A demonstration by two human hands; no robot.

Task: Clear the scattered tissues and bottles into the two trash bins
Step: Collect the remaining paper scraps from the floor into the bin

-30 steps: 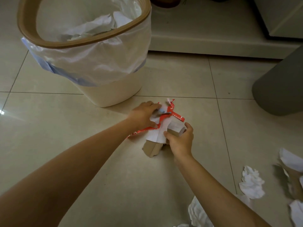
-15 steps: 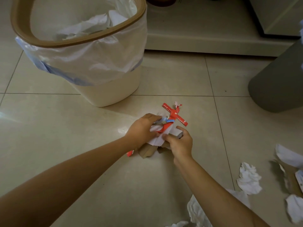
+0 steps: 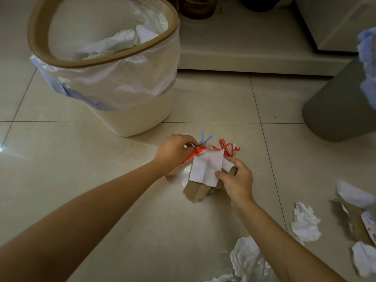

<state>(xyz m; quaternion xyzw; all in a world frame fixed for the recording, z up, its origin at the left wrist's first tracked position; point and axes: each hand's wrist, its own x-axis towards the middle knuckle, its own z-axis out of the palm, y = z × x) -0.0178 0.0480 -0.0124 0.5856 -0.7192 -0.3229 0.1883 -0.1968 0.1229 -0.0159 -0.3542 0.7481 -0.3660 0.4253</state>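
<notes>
My left hand (image 3: 175,151) pinches a red strip of wrapper (image 3: 200,150) and a bluish scrap just above the floor. My right hand (image 3: 237,181) grips a cardboard tube (image 3: 232,169) together with a folded white tissue (image 3: 206,167). Flattened brown cardboard (image 3: 196,192) hangs below the tissue, touching the tiles. The white bin (image 3: 140,117), lined with a clear bag and topped by a tan ring, stands behind my hands and holds crumpled tissues (image 3: 116,42). A grey bin (image 3: 335,110) stands at the right edge.
Crumpled white tissues (image 3: 305,222) lie on the tiles at lower right, with more tissue and clear plastic (image 3: 247,259) by my right forearm. Brown card scraps (image 3: 354,222) lie at the far right. A raised ledge (image 3: 244,60) runs behind the bins.
The bundle has opened out: my left hand drew the red strip to the left while my right hand kept the tube and tissue. The view shifted slightly down and left.
</notes>
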